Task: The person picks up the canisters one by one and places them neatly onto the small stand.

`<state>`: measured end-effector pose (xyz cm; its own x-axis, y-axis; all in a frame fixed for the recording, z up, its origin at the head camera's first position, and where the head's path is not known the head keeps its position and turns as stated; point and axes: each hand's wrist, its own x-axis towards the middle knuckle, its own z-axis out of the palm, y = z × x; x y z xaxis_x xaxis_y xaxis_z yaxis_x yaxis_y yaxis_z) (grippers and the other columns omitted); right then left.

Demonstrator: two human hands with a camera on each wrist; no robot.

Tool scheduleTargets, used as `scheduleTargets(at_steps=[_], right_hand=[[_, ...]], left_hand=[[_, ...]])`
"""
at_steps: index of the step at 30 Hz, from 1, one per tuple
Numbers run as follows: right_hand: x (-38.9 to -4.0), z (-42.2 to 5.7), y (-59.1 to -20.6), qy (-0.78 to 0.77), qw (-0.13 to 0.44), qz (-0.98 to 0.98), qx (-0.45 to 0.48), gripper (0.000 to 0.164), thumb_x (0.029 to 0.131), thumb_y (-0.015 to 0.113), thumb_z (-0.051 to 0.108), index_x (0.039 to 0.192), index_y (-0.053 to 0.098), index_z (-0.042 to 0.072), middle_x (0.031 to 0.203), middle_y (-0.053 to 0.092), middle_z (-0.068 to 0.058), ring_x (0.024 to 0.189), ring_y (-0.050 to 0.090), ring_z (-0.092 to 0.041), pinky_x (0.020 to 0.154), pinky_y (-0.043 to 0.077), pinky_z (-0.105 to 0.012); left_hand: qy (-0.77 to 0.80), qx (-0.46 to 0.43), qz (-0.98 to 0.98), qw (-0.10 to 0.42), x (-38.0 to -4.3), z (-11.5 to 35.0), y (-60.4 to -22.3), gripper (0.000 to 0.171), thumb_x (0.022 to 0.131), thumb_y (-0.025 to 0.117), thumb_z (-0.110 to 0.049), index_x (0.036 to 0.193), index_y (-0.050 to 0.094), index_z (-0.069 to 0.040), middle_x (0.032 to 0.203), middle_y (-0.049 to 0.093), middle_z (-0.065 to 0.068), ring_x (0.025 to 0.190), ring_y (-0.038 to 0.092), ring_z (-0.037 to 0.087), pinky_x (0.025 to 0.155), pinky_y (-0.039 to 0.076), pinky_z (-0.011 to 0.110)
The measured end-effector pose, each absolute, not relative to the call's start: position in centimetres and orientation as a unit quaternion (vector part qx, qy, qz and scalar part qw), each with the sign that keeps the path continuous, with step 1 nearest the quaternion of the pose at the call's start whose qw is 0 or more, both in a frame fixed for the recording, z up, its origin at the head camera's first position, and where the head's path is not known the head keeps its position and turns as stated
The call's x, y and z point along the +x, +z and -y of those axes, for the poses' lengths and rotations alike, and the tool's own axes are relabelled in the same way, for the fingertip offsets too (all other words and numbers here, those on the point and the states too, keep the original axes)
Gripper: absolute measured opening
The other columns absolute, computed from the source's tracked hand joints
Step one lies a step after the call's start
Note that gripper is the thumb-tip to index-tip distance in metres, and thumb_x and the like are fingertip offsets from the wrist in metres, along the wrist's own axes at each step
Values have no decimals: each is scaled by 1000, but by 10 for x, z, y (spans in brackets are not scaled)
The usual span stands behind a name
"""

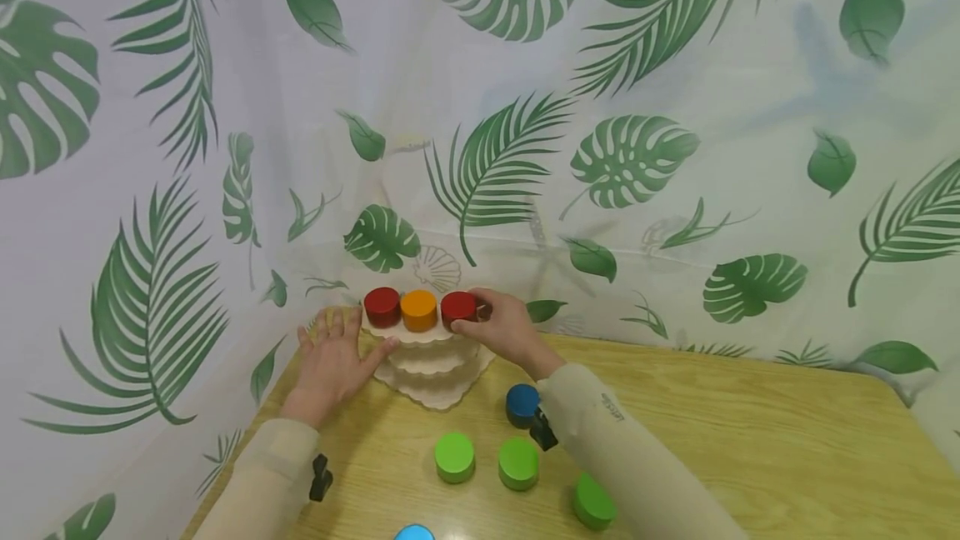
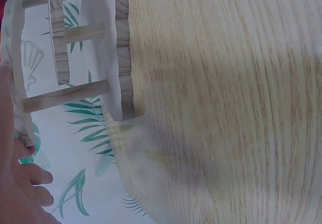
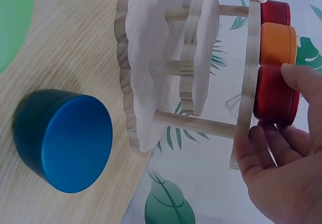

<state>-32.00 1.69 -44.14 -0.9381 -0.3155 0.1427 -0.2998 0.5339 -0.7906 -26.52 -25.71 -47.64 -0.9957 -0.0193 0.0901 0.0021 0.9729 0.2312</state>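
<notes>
A tiered wooden stand (image 1: 438, 382) with scalloped edges is at the back of the table. Along its top tier sit a red tin (image 1: 382, 307), an orange tin (image 1: 418, 311) and a second red tin (image 1: 458, 311). My right hand (image 1: 512, 328) pinches that second red tin at the tier's right end, thumb on its near side. In the right wrist view, the held tin (image 3: 275, 95) stands beside the orange one. My left hand (image 1: 330, 369) has its fingers spread at the stand's left, the thumb touching the top tier's edge.
A dark blue tin (image 1: 522, 405) lies in front of the stand, near my right wrist. Several green tins (image 1: 454, 457) stand closer on the wooden table (image 1: 750, 432), one partly behind my right sleeve. A light blue tin (image 1: 414, 532) shows at the bottom edge. Leaf-print cloth (image 1: 517, 65) hangs behind.
</notes>
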Motion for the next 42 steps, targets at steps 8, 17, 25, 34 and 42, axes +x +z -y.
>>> scheduleTargets(at_steps=[8, 17, 25, 34, 42], right_hand=[[-320, -10, -437, -434, 16, -884, -172, 49, 90, 83, 28, 134, 70, 9, 120, 77, -8, 100, 63, -24, 85, 51, -31], [-322, -7, -438, -434, 24, -885, -167, 49, 92, 82, 29, 136, 69, 11, 122, 76, -7, 101, 62, -23, 86, 52, -32], [-323, -7, -439, -421, 19, -891, -168, 54, 92, 83, 28, 140, 66, 10, 122, 75, -9, 102, 63, -25, 89, 52, -36], [-323, -6, -440, -418, 22, -894, -159, 60, 92, 83, 29, 144, 62, 10, 123, 74, -10, 104, 62, -26, 91, 53, -38], [-323, -19, -434, -423, 5, -889, -175, 68, 93, 81, 33, 149, 57, 3, 133, 71, -18, 108, 69, -32, 92, 60, -43]], left_hand=[[-116, 6, 992, 49, -268, 260, -480, 105, 99, 34, -82, 167, 24, -3, 169, 22, 35, 158, 15, 58, 121, 8, 81], [-120, 8, 992, 44, -268, 261, -480, 106, 98, 34, -83, 167, 24, -3, 169, 23, 35, 158, 14, 58, 121, 7, 81], [-118, 9, 992, 42, -269, 260, -481, 107, 98, 33, -84, 167, 24, -3, 169, 22, 35, 158, 14, 58, 121, 7, 81], [-124, 10, 991, 40, -268, 259, -481, 105, 99, 37, -81, 166, 25, -2, 169, 24, 34, 158, 14, 58, 122, 7, 80], [-125, 7, 991, 42, -268, 259, -481, 107, 98, 34, -83, 167, 23, -2, 169, 23, 35, 158, 13, 58, 121, 6, 81]])
